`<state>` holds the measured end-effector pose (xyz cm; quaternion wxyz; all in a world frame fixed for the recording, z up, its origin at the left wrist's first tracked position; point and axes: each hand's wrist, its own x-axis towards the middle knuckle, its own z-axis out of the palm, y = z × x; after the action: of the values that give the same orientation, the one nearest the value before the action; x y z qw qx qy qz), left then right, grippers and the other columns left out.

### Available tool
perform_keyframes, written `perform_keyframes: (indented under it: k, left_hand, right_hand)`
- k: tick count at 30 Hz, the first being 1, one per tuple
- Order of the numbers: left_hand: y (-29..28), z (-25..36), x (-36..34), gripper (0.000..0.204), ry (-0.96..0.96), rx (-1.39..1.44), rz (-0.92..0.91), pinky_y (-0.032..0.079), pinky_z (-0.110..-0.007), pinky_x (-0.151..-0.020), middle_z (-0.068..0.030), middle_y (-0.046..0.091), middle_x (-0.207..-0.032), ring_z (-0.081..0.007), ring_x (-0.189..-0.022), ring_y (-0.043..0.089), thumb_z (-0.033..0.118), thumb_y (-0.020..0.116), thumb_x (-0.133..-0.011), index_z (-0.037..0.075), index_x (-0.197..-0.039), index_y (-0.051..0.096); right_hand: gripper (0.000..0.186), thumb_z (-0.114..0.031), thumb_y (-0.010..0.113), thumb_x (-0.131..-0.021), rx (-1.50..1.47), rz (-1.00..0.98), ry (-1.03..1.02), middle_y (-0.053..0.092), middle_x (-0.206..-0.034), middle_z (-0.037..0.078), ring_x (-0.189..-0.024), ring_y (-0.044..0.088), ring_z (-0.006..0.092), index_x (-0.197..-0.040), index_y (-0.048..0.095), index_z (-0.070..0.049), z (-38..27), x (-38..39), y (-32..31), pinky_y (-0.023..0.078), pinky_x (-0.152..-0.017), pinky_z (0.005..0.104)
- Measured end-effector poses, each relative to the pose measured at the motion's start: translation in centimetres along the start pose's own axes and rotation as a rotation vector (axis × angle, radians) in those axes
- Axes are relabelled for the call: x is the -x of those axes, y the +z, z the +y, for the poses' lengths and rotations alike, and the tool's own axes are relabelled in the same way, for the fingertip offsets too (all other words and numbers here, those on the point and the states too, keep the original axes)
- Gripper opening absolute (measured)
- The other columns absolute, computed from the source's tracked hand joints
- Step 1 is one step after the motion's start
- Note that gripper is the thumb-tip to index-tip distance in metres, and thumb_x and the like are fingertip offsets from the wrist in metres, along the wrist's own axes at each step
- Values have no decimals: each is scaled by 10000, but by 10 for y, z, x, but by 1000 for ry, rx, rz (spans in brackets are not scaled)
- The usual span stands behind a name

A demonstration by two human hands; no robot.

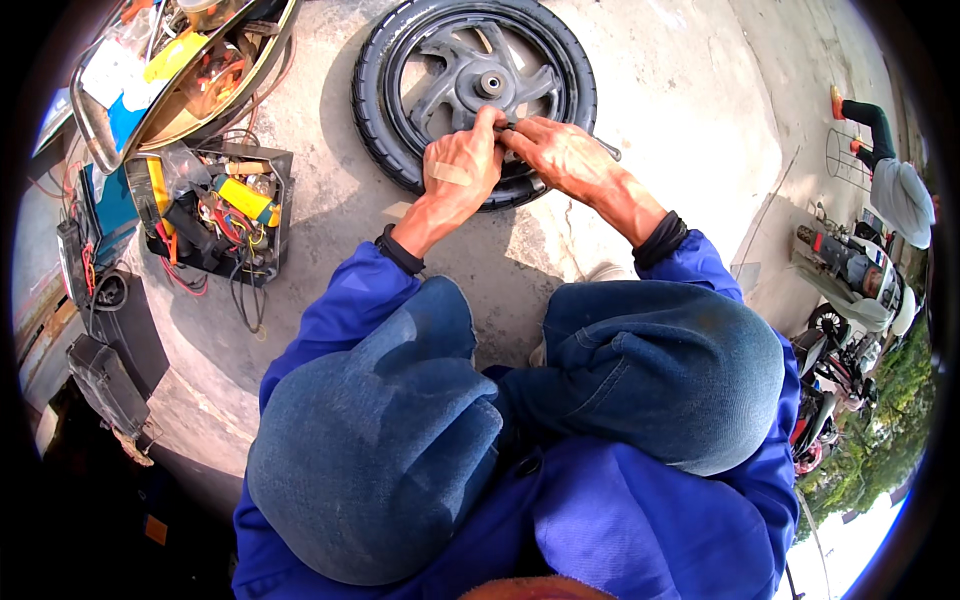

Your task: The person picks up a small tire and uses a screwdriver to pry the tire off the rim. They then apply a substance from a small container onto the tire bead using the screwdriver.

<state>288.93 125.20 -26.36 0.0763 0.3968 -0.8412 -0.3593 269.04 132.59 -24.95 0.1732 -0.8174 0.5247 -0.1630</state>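
A motorcycle wheel with a black tire [378, 80] and grey five-spoke rim lies flat on the concrete before me. My left hand [462, 165], with a tan plaster on its back, is closed at the rim's near side, thumb and fingers pinched on something small and dark that I cannot make out. Beside it my right hand [565, 160] is closed too, fingertips at the same spot. A metal tool end [612, 150] sticks out beyond its knuckles; most of it is hidden, so I cannot tell what it is.
An open toolbox [280, 163] of tools and wires sits left of the wheel, below a larger tray [105, 120] of parts. A dark case [105, 385] lies at far left. At right are parked scooters [850, 270] and another person [900, 195] walking.
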Motion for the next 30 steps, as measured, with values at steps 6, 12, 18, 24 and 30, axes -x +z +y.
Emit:
perform_keyframes:
  k: [6,12,18,24,30]
  left_hand:
    - [3,-3,0,360,36,51,39,586,-567,-751,-132,829,-998,-424,-884,779,139,761,-968,120,-1290,600]
    - [2,-1,-2,326,22,44,29,596,-546,-763,-108,837,-1020,-408,-906,785,139,765,-972,116,-1262,619]
    - [0,-6,7,313,-20,29,46,597,-534,-725,-130,824,-956,-402,-864,786,107,742,-962,112,-1243,606]
    - [16,-1,-2,340,35,53,25,563,-599,-674,-209,763,-815,-452,-766,755,103,718,-962,118,-1268,571]
    - [19,-13,5,265,122,93,134,538,-610,-642,-232,742,-783,-455,-723,741,119,681,-1001,77,-1239,571]
  right_hand:
    - [204,-114,628,-1013,35,-59,59,677,-978,121,-940,730,337,-1180,655,0,0,1,1,614,-791,451]
    - [114,-85,638,-953,31,-69,115,682,-973,139,-929,749,332,-1026,656,2,-4,1,-1,627,-771,446]
    - [324,-86,645,-959,-25,-9,-76,648,-965,126,-910,697,327,-1269,656,7,-5,-12,-4,596,-766,438]
    - [390,-89,617,-969,94,-65,37,681,-984,110,-888,731,289,-1346,652,0,-4,9,-6,623,-778,396]
    - [260,-96,630,-981,121,-72,48,692,-936,117,-847,741,302,-1228,660,-19,-6,3,2,620,-722,414]
